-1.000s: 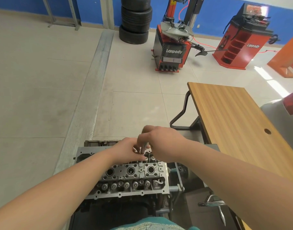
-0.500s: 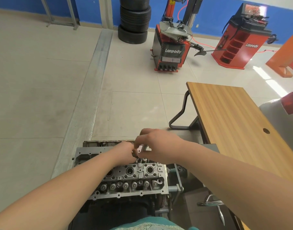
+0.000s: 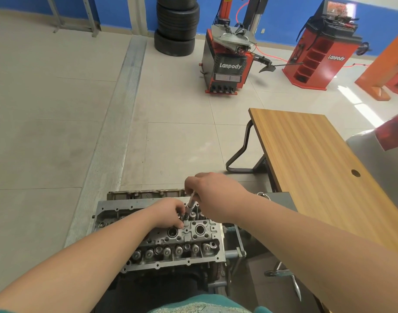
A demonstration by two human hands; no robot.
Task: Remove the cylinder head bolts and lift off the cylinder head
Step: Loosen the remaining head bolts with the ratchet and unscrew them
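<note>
The grey cylinder head (image 3: 171,247) sits on the engine block in front of me, with rows of valve springs and round plug wells on top. A metal socket tool (image 3: 189,207) stands upright on the head near its far right side. My right hand (image 3: 214,195) grips the tool's upper end. My left hand (image 3: 168,213) pinches its lower part, close to the head's surface. The bolt under the socket is hidden.
A wooden table (image 3: 317,168) stands to the right of the engine. Part of the engine stand (image 3: 236,251) sticks out at the head's right side. Farther off on the tiled floor are a tyre changer (image 3: 227,62), stacked tyres (image 3: 176,26) and a red wheel balancer (image 3: 317,48).
The socket tool, earlier covered by both hands, now shows between them. My right hand has risen slightly along it and my left hand has dropped toward the head.
</note>
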